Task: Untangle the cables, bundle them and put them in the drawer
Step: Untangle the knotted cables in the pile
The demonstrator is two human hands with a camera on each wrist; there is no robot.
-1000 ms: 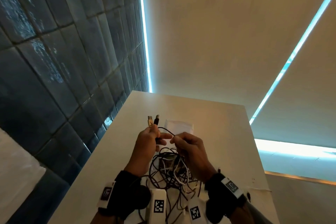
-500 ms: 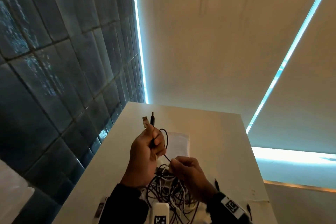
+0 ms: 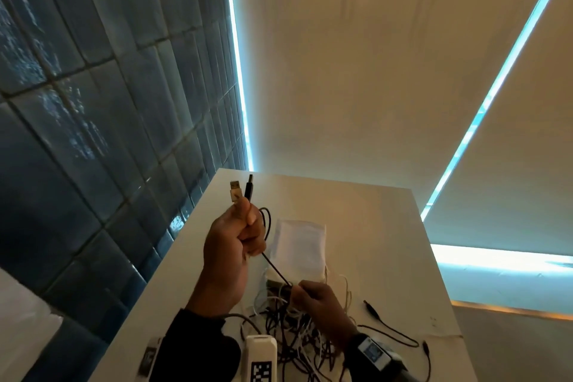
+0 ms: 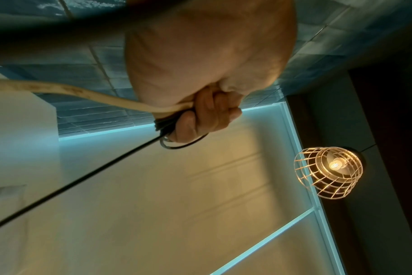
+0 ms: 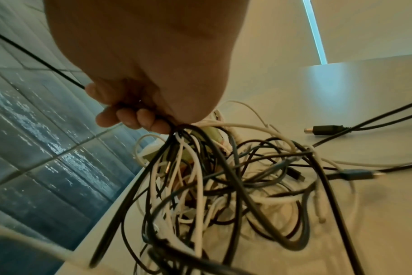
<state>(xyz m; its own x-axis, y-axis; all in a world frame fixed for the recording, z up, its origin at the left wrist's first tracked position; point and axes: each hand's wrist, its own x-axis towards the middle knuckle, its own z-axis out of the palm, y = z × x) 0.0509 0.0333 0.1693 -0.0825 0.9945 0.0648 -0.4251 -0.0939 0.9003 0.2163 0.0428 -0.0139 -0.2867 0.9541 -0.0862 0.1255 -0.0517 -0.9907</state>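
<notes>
Since a second ago I've lifted my left hand (image 3: pixel 231 245) higher and away from my right, so the thin black cable (image 3: pixel 276 268) between them now runs taut. The left hand is clamped around two plugs: a pale, flat metal-tipped plug (image 3: pixel 235 191) and a black plug (image 3: pixel 248 187), both sticking up out of the fist; a short loop of black cable curls beside the knuckles. My right hand (image 3: pixel 319 304) is lower, fingers pinched on the black cable right where it leaves the tangle of cables (image 5: pixel 223 176).

That tangle sits on the bench (image 3: pixel 372 226), just under my right hand: thin, round, smooth cords, black, white and a blue-grey one, looped loosely through each other. A few loose ends with black plugs trail out over the bench to the right. A flat white cloth-like pouch (image 3: pixel 300 245) lies just beyond the tangle.

My judgement: this is early work. One cable is being teased free, nothing is bundled yet, and no drawer shows in any view, so coiling and stowing are all still ahead
</notes>
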